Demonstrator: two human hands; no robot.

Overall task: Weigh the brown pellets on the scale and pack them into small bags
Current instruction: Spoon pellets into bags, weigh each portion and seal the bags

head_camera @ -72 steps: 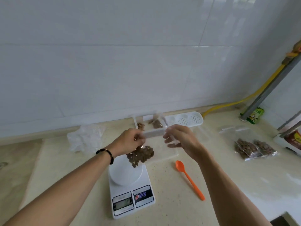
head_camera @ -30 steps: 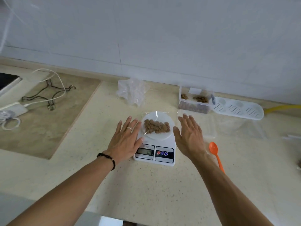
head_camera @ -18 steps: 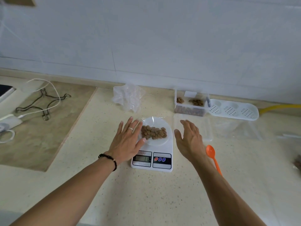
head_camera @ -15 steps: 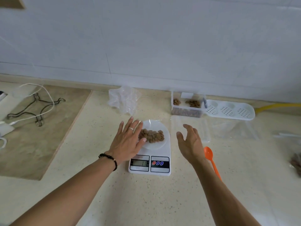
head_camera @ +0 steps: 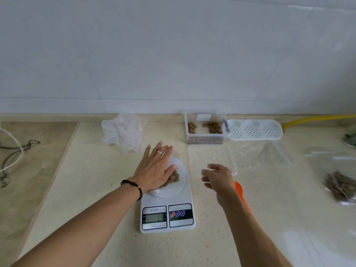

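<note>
The scale [head_camera: 167, 207] stands on the pale speckled surface [head_camera: 107, 189], display facing the viewer; the digits are too blurred to read. On its round white platform lies a small clear bag holding the brown pellets [head_camera: 173, 179]. The left hand [head_camera: 155, 170] lies flat over the left part of the platform, fingers straight and spread, palm down on the bag, hiding part of the pellets. It wears a ring and, at the wrist, a dark bead bracelet [head_camera: 133, 186].

The right hand [head_camera: 218, 178] is just to the right of the scale, clear of it, fingers loosely curled and holding nothing. Whether it touches the surface cannot be told. Its wrist and forearm cover part of the orange spoon [head_camera: 239, 191], which lies on the surface beneath.

Behind the right hand lies a flat clear lid or tray [head_camera: 212, 157], with loose clear bags [head_camera: 260, 155] beside it. Against the wall stands a clear container [head_camera: 205, 130] with more pellets inside, and touching its right side a white perforated tray [head_camera: 254, 130]. A crumpled clear plastic bag [head_camera: 123, 132] sits behind and left of the scale. A yellow hose [head_camera: 316, 118] runs along the wall at far right. Filled packets [head_camera: 341, 186] lie near the right edge, blurred. Cables [head_camera: 11, 155] lie at far left on a darker panel.
</note>
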